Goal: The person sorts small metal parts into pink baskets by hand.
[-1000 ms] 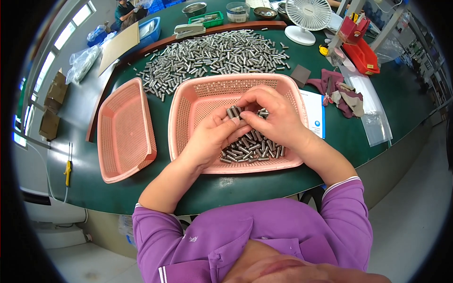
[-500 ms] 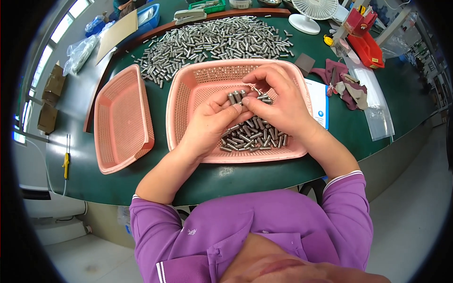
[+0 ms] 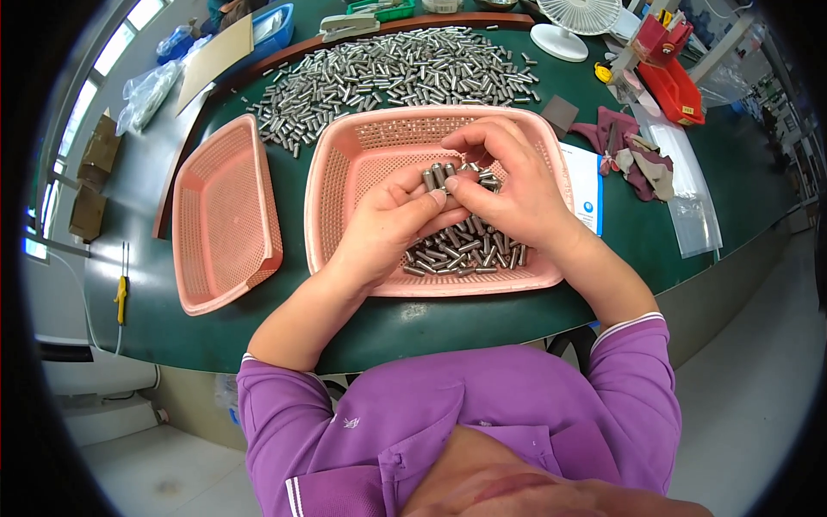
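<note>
Steel pins, short and silver-grey, stand bunched side by side between the two hands above the middle of the pink perforated basket. The left hand cups the bunch from below with fingers curled narrowly around it; the right hand closes over it from the far right, thumb and forefinger pinching the pin ends. Compared with half a second earlier, the hands sit closer together and the bunch is more upright and even, which suggests the pins are being squared into a set. A loose heap of pins lies at the near side of the basket floor, just below the hands. The basket walls bound the hands on all sides. A second, empty pink basket lies just left, tilted. A wide spread of pins covers the green table on the far side. The near table edge lies close to the forearms.
</note>
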A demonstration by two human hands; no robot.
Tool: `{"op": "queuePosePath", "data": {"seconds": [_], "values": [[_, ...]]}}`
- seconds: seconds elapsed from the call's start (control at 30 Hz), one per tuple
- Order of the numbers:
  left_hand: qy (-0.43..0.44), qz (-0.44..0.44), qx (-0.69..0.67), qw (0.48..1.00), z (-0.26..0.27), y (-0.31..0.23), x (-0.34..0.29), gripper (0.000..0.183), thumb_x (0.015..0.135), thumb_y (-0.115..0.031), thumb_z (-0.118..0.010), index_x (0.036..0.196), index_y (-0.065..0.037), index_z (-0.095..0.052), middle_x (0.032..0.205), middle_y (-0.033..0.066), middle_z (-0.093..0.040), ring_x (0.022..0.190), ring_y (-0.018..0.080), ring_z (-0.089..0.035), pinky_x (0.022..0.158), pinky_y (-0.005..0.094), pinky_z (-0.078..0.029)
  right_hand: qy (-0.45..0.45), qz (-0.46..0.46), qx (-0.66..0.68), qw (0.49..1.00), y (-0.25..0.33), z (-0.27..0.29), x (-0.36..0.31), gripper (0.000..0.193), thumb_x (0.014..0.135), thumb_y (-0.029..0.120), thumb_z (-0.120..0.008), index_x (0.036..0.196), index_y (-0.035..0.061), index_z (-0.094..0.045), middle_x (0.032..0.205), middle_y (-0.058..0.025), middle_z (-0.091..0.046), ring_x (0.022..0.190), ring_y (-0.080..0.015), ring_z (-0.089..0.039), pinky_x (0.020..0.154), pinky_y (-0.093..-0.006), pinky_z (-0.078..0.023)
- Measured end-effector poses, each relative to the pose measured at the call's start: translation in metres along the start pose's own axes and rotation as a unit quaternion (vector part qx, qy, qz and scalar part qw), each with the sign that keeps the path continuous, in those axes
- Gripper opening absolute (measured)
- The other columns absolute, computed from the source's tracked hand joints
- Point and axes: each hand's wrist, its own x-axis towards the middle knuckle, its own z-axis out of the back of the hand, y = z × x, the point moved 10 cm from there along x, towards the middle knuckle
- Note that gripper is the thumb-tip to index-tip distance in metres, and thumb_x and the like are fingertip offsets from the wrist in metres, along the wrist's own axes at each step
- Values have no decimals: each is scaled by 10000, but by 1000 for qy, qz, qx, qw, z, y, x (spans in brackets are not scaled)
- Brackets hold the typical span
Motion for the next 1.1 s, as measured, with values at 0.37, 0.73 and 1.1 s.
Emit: {"op": "queuePosePath", "data": {"seconds": [0.37, 0.73, 1.1], "values": [[15, -7, 3, 1000, -2, 0, 1, 356, 916, -55, -436, 1269, -20, -416, 1216, 84, -511, 1104, 148, -516, 944, 266, -441, 3, -17, 18, 1000, -5, -2, -1, 306, 720, 116, -626, 1007, 32, -561, 973, -88, -551, 880, -212, -554, 739, -309, -470], [10, -4, 12, 1000, -2, 0, 1, 373, 909, -32, -425, 1282, -19, -409, 1235, 92, -502, 1122, 151, -504, 955, 268, -428, 5, -23, 26, 999, -6, -3, -1, 314, 711, 112, -636, 1007, 39, -560, 978, -85, -552, 852, -204, -563, 727, -300, -478], [8, -71, 57, 996, 1, -7, 2, 363, 885, 41, -418, 1238, -19, -472, 1223, 83, -509, 1107, 152, -505, 943, 265, -426, 14, -13, 20, 1000, 1, -2, 0, 337, 681, 67, -660, 1001, 37, -559, 972, -88, -542, 851, -200, -563, 745, -306, -481]]}}
